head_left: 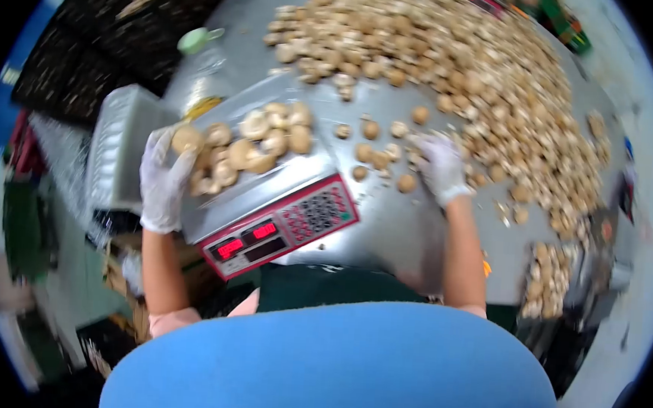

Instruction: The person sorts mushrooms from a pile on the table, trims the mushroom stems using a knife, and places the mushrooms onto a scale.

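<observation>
My left hand [162, 183], in a white glove, grips a round tan mushroom [187, 140] between thumb and fingers at the left edge of the scale's tray. On that clear-covered tray [299, 169] lies a group of large mushrooms [254, 125]. The scale's red-framed panel [280, 225] has lit red digits; they are too blurred to read. My right hand [439, 164], also gloved, is at the near edge of the mushroom pile with its fingers curled down. Whatever they hold is hidden. Several loose mushrooms [371, 130] are scattered between this hand and the scale.
A big heap of mushrooms [455, 55] covers the back and right of the metal table [395, 238]. White plastic crate [113, 146] stands left of the scale, with dark crates [73, 61] behind. A pale green cup [194, 40] and a packed mushroom tray [548, 281] are also there.
</observation>
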A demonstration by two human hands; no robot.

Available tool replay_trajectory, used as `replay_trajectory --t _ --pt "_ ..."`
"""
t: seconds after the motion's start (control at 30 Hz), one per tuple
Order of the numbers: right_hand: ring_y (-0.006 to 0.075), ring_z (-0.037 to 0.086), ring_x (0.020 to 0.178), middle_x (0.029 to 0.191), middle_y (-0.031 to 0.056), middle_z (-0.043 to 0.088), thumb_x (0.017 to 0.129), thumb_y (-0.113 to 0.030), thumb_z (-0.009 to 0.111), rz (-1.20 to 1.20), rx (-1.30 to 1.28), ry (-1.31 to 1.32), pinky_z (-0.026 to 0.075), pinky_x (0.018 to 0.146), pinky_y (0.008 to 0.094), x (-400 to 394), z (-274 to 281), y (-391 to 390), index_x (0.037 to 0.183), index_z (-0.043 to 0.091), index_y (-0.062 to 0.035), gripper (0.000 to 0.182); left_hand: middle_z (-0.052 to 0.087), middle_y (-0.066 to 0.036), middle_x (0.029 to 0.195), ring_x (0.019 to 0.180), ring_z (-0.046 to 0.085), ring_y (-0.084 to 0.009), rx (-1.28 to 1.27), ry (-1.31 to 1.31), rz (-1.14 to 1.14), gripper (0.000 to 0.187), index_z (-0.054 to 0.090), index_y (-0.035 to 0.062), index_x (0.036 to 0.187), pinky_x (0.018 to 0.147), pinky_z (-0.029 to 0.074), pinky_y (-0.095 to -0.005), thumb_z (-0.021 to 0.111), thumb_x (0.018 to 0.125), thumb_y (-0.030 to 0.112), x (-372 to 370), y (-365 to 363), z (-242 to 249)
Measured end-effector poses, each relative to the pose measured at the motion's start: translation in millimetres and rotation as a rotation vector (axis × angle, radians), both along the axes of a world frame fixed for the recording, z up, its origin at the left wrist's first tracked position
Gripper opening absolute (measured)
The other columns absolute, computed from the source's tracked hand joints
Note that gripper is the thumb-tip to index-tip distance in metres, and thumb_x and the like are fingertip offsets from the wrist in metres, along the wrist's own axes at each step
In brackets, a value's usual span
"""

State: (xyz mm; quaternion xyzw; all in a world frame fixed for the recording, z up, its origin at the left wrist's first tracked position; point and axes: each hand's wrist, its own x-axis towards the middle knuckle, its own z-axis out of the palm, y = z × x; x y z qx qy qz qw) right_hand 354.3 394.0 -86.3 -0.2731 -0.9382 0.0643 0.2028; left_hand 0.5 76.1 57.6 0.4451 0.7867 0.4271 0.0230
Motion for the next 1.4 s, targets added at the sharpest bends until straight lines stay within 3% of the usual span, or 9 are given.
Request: replay_trajectory --t 0.17,0.43,0.5,0.57,0.7,0.77,0.9,1.17,1.4 --pt "0.0268 0.063 0.105 0.107 0.0096 0.069 0.083 -0.007 0.074 -0.017 -0.34 0.468 0.049 0.096 0.0381 0 11 -12 0.115 0.072 -0.0075 0.031 0.059 -0.006 0.119 0.111 0.057 -0.014 0.373 -0.438 0.052 0.05 0.053 -0.002 0.139 0.102 0.045 -0.0294 0.067 0.091 0.006 -1 -19 18" --pt "0.0205 0.062 0.106 0.113 0.0074 0.068 0.089 -0.004 0.071 0.067 -0.394 0.447 0.05 0.094 0.0331 -36 61 -49 0.115 0.071 -0.0063 0.026 0.058 -0.013 0.134 0.121 0.058 -0.0219 0.256 -0.5 -0.149 0.049 0.053 0.0 0.138 0.108 0.044 -0.0359 0.069 0.094 0.013 18 16 -3" --pt "0.0192 0.062 0.108 0.116 0.0073 0.067 0.088 -0.001 0.072 0.106 -0.46 0.521 0.051 0.094 0.0313 -42 65 -57 0.116 0.071 -0.006 0.029 0.057 -0.017 0.136 0.126 0.055 -0.0309 -0.177 0.362 -0.26 0.048 0.055 0.0043 0.138 0.111 0.04 -0.0413 0.068 0.094 0.019 -3 26 -14" --pt "0.0189 0.063 0.11 0.118 0.0079 0.067 0.087 0.0 0.072 0.115 -0.428 0.501 0.051 0.094 0.0301 -44 73 -63 0.118 0.07 -0.0059 0.031 0.054 -0.021 0.14 0.132 0.049 -0.0379 -0.241 0.35 -0.246 0.048 0.056 0.0079 0.139 0.114 0.035 -0.0446 0.065 0.095 0.024 -4 27 -19" --pt "0.018 0.065 0.11 0.118 0.008 0.066 0.09 -0.004 0.071 0.138 -0.45 0.48 0.052 0.093 0.03 -45 82 -72 0.119 0.069 -0.0046 0.029 0.05 -0.02 0.145 0.137 0.045 -0.0298 -0.017 -0.094 -0.286 0.052 0.049 0.0017 0.144 0.117 0.033 -0.0405 0.055 0.102 0.032 -5 16 1" --pt "0.0151 0.066 0.103 0.11 0.0049 0.067 0.094 -0.005 0.068 0.012 -0.917 0.614 0.052 0.09 0.0283 -53 84 -76 0.12 0.068 -0.003 0.027 0.051 -0.016 0.139 0.127 0.053 -0.026 0.006 0.073 -0.139 0.051 0.051 0.0021 0.142 0.109 0.043 -0.0352 0.06 0.1 0.03 -17 -2 9" --pt "0.01 0.063 0.089 0.095 0.0026 0.069 0.1 -0.013 0.06 -0.021 -1.231 0.645 0.052 0.082 0.0252 -76 119 -80 0.123 0.066 0.0003 0.027 0.058 -0.009 0.13 0.123 0.052 -0.0144 0.152 -0.384 -0.041 0.046 0.053 0.0001 0.14 0.107 0.042 -0.0288 0.063 0.1 0.021 -27 -47 15" --pt "0.0157 0.062 0.105 0.113 0.0072 0.069 0.099 -0.009 0.063 0.323 -0.751 0.54 0.047 0.098 0.0307 -139 118 -110 0.12 0.067 0.0002 0.024 0.059 -0.007 0.135 0.124 0.052 -0.0126 0.044 -0.316 0.027 0.044 0.054 -0.0023 0.137 0.108 0.039 -0.0273 0.063 0.098 0.017 -22 -95 -4" --pt "0.0145 0.063 0.1 0.113 0.009 0.069 0.101 -0.012 0.057 0.256 -0.623 0.543 0.05 0.091 0.0294 -137 119 -111 0.117 0.068 0.0001 0.023 0.061 -0.01 0.128 0.123 0.054 -0.0167 0.034 -0.211 -0.033 0.037 0.061 0.0001 0.131 0.107 0.041 -0.03 0.065 0.096 0.014 -24 -88 -16"
